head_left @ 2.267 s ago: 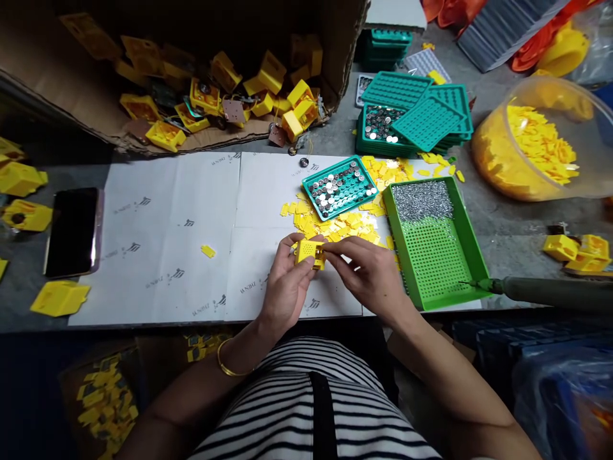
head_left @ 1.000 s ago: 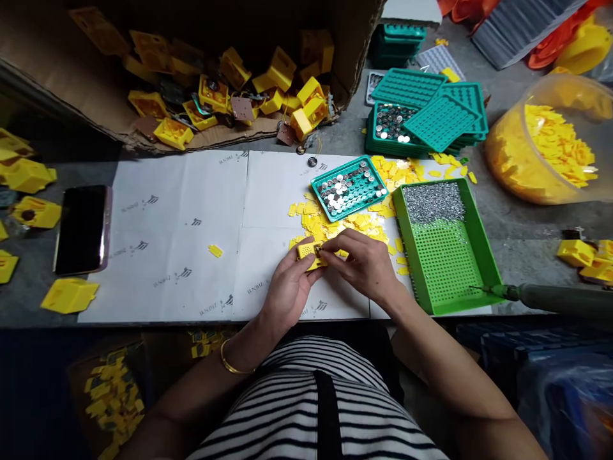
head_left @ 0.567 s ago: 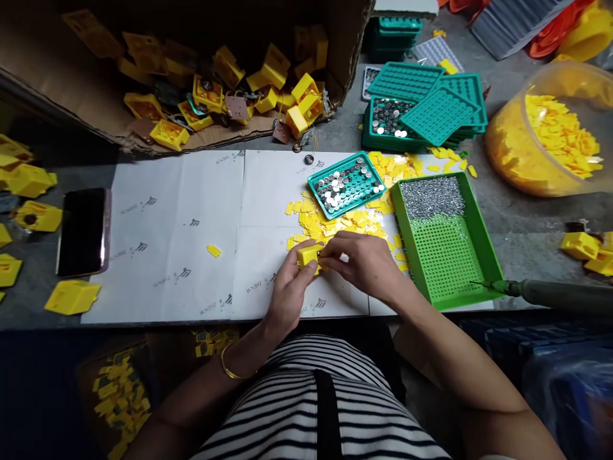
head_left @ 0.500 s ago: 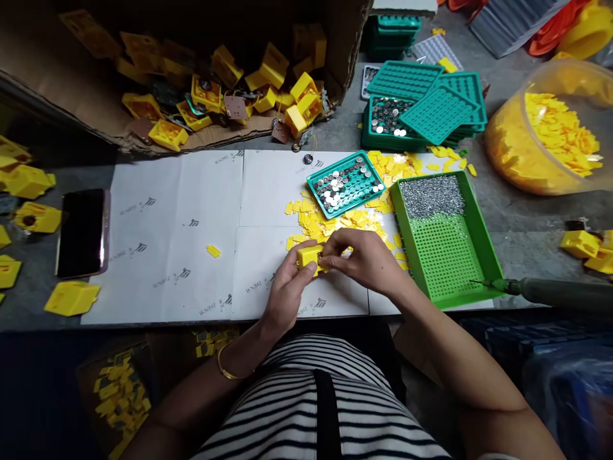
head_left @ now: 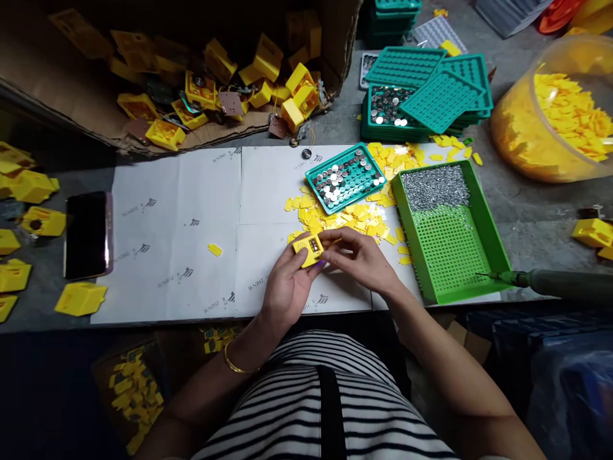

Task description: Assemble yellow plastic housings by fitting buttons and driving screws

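Note:
My left hand is closed around a small yellow plastic housing, its thumb over the near side. An open compartment with shiny round button cells faces up on the housing. My right hand has its thumb and bent fingers at the housing's right edge, gripping it there. Just beyond the hands lies a pile of flat yellow plastic pieces. On that pile rests a teal tray of button cells, tilted to the right.
Right of the hands, a green basket contains small metal parts, with a dark screwdriver-like tool across its rim. Teal trays are stacked behind. A cardboard box of yellow housings stands back left, a phone at left, a clear tub far right.
The housing has turned so its compartment with the cells now shows from above. My right fingers have shifted from over the compartment to the housing's edge. The whole view has moved slightly.

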`<state>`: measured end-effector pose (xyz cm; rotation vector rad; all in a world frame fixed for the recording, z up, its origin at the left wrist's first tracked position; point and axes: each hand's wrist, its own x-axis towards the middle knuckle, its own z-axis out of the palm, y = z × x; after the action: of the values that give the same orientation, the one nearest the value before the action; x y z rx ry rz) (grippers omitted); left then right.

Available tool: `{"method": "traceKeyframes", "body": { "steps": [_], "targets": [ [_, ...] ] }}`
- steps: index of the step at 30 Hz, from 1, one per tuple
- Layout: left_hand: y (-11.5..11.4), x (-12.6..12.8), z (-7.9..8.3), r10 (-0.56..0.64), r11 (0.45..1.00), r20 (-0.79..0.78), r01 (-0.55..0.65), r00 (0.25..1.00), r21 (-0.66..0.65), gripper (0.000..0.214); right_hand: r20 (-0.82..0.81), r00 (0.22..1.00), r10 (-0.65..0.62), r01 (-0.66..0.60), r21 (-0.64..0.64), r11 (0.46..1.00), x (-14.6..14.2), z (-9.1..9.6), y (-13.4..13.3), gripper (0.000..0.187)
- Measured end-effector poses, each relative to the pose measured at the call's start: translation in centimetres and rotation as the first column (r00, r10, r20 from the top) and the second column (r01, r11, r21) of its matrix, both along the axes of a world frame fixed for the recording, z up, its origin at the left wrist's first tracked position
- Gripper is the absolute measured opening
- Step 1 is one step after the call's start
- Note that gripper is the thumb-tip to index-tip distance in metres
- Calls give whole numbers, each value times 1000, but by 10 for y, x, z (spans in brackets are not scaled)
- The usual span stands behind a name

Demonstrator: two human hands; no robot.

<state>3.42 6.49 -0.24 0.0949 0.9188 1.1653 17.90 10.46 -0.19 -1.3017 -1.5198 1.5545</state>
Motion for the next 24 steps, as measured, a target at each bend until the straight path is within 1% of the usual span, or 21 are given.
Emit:
{"method": "traceKeyframes", "body": {
  "steps": [3, 6, 8, 9, 10, 12, 13, 14, 15, 16, 17, 18, 19, 20, 22, 24],
  "targets": [
    [-1, 3, 0, 21, 1000, 4, -21, 1000, 6, 28, 81, 997, -11, 0, 127, 992, -2, -6, -11, 37],
    [-7, 4, -4, 22, 1000, -14, -21, 1000, 4, 28, 126, 992, 0, -22, 178, 984, -5, -8, -19, 34],
    [-12, 2, -6, 16, 1000, -40, -17, 999, -8, 29, 183, 983, 7, -48, 220, 974, -5, -5, -22, 31],
    [-14, -1, -7, 4, 1000, -52, -5, 999, -16, 30, 216, 976, 17, -70, 243, 967, -4, -3, -22, 30],
    [-16, -3, -8, -14, 1000, -62, 12, 998, -24, 30, 236, 970, 52, -113, 252, 961, -1, 0, -21, 29],
    [-18, -10, -8, -68, 997, -81, 65, 994, -42, 31, 228, 965, 131, -189, 253, 949, 7, 4, -16, 26],
    [-19, -13, -7, -96, 994, -93, 91, 991, -54, 32, 232, 965, 125, -186, 263, 947, 12, 5, -11, 24],
    [-20, -15, -6, -120, 991, -106, 113, 987, -67, 35, 268, 960, 76, -155, 287, 945, 17, 5, -7, 23],
    [-21, -17, -5, -139, 988, -117, 130, 983, -80, 37, 339, 941, -11, -106, 325, 940, 21, 4, -1, 20],
    [-21, -18, -4, -152, 986, -125, 141, 980, -94, 39, 429, 897, -108, -65, 368, 927, 25, 3, 3, 18],
    [-22, -19, -3, -158, 984, -129, 145, 979, -106, 39, 523, 832, -184, -49, 401, 915, 27, 1, 8, 17],
    [-22, -19, -2, -159, 983, -126, 145, 979, -114, 38, 604, 769, -211, -69, 407, 911, 28, -1, 11, 17],
    [-23, -18, -2, -160, 982, -120, 146, 980, -120, 36, 665, 718, -206, -102, 393, 914, 27, -2, 14, 17],
    [-23, -18, -2, -162, 981, -113, 149, 980, -122, 34, 706, 684, -182, -136, 369, 919, 26, -4, 16, 17],
    [-24, -17, -2, -172, 980, -104, 159, 980, -118, 33, 752, 643, -144, -181, 332, 926, 21, -4, 18, 17],
    [-23, -16, -2, -184, 979, -106, 172, 977, -112, 32, 777, 619, -115, -213, 307, 927, 17, -3, 20, 17]
  ]
}}
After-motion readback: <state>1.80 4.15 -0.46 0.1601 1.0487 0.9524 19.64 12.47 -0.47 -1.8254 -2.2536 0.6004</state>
